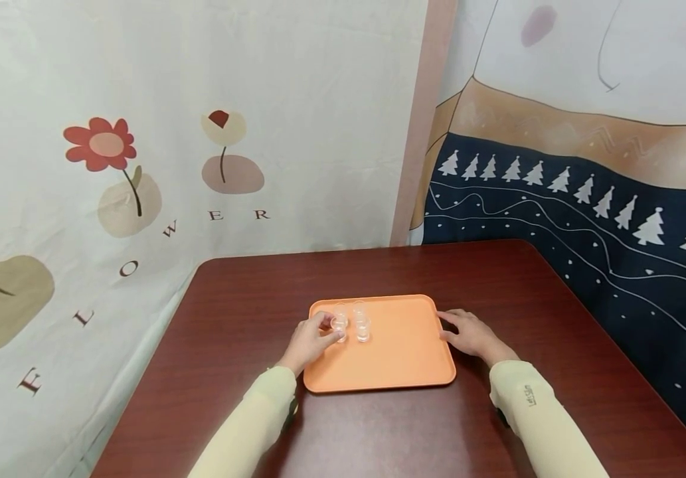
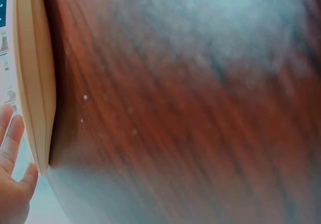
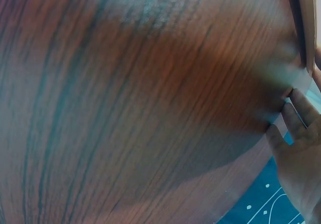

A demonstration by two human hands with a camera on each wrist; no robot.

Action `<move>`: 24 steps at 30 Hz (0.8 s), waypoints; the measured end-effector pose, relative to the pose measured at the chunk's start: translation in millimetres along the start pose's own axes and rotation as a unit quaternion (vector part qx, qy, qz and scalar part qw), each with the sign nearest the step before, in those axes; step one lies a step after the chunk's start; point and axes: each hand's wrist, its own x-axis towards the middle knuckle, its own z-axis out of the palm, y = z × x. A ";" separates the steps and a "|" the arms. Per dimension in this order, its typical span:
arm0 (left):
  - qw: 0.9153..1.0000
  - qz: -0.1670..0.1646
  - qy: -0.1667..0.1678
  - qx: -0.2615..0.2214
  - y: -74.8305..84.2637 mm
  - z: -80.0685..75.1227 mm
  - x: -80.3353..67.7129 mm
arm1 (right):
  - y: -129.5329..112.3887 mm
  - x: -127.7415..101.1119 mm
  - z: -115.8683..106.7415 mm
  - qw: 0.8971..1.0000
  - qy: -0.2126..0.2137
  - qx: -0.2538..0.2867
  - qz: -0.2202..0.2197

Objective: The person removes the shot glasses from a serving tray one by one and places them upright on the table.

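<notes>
Several small clear cups (image 1: pixel 362 330) stand in two short rows on the left part of an orange tray (image 1: pixel 402 358). My left hand (image 1: pixel 311 343) reaches over the tray's left rim, thumb and fingers on either side of a clear cup (image 1: pixel 339 322) in the left row, pinching it. In the left wrist view part of the left hand (image 2: pixel 14 184) shows beside the tray's edge (image 2: pixel 37 78); the cups are hardly visible there. At the tray's right rim rests my right hand (image 1: pixel 469 334), fingers extended, thumb against the edge. The right wrist view shows its fingers (image 3: pixel 301 118) spread low at the table.
The tray lies on a dark red-brown wooden table (image 1: pixel 247 292). Behind it hangs a pale cloth (image 1: pixel 331 133) with printed flowers and letters. To the right is a dark blue cloth (image 1: pixel 558 226) with white trees.
</notes>
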 end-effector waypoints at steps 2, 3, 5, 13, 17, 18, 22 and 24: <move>1.000 -0.002 0.000 -0.007 0.5 0.4 0.1 | -0.9 -0.7 -0.7 1.000 0.000 0.000 0.000; 1.000 -0.002 0.000 -0.009 0.7 0.5 0.1 | -1.3 -1.3 -1.1 1.000 0.000 0.000 0.000; 1.000 0.000 0.002 -0.015 1.1 0.6 0.4 | -2.0 -2.1 -1.6 1.000 0.000 0.000 0.000; 0.999 0.015 0.029 -0.026 4.3 -5.5 2.2 | -1.4 -4.1 -3.7 1.000 0.005 0.003 -0.003; 0.998 0.005 0.050 -0.027 6.1 -16.5 3.6 | -0.6 -3.6 -1.9 1.000 0.006 0.007 -0.005; 0.998 0.000 0.054 -0.022 5.7 -19.5 4.1 | -0.6 -3.7 -1.2 1.000 0.006 0.007 -0.005; 0.997 -0.016 0.071 -0.028 3.8 -32.5 5.8 | -0.2 -3.7 1.8 1.000 0.004 0.012 -0.003; 0.996 -0.017 0.078 -0.034 1.9 -38.5 8.1 | 0.7 -3.7 2.9 1.000 0.005 0.011 0.000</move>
